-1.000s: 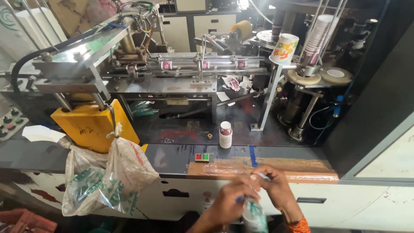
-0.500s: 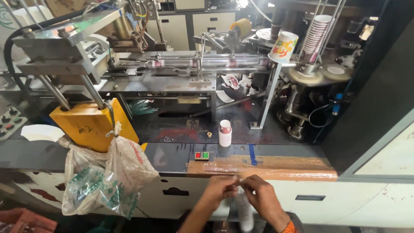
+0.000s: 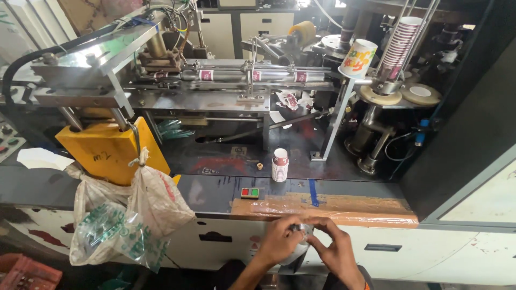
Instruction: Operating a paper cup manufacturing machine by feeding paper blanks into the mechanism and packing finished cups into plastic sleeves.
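Observation:
Both my hands are low in the head view, close together in front of the machine's taped front edge [image 3: 344, 206]. My left hand [image 3: 280, 240] and my right hand [image 3: 334, 248] pinch the top of a pale stack wrapped in clear plastic [image 3: 299, 233]. The fingers of both hands meet on the shiny wrap. The lower part of the stack is hidden behind my hands and wrists. A short stack of paper cups [image 3: 279, 164] stands on the dark machine bed just beyond my hands.
The paper cup machine [image 3: 236, 86] fills the view, with a tall cup stack [image 3: 400, 45] and a printed cup [image 3: 359, 58] at the right. A yellow box [image 3: 105, 153] and hanging plastic bags [image 3: 134, 215] are on the left. A red-green button [image 3: 249, 192] sits near the edge.
My hands have risen and come together on the top of the wrapped stack, close under the taped edge. The view has shifted a little to the right.

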